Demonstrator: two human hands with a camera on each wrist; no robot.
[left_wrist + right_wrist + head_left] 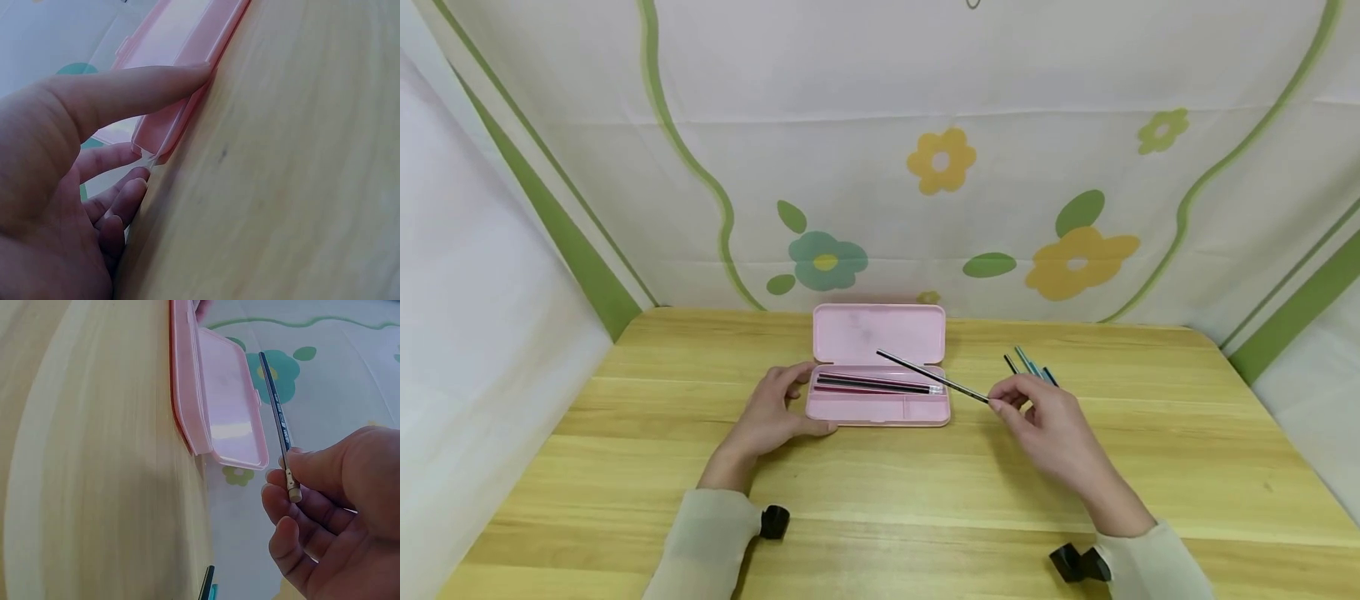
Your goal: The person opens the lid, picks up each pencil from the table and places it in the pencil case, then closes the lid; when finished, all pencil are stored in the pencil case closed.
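Wood-grain tabletop (pixel 887 500) under all. Right hand (pixel 1048 425) pinches dark pencil (pixel 279 415) near eraser end, far end aimed to 10 o'clock. Left hand (pixel 771 414) grips pink pencil case (pixel 857 408) at its 9 o'clock end, thumb on front edge, fingers bent round end. Pencil case open; black and red pencils (pixel 872 384) lie in rear compartment. Loose pencils (pixel 1024 358) at right hand's 11 o'clock, partly hidden. Lid (pixel 880 329) leans back at 12 o'clock. Flowered cloth (pixel 850 167) farthest.
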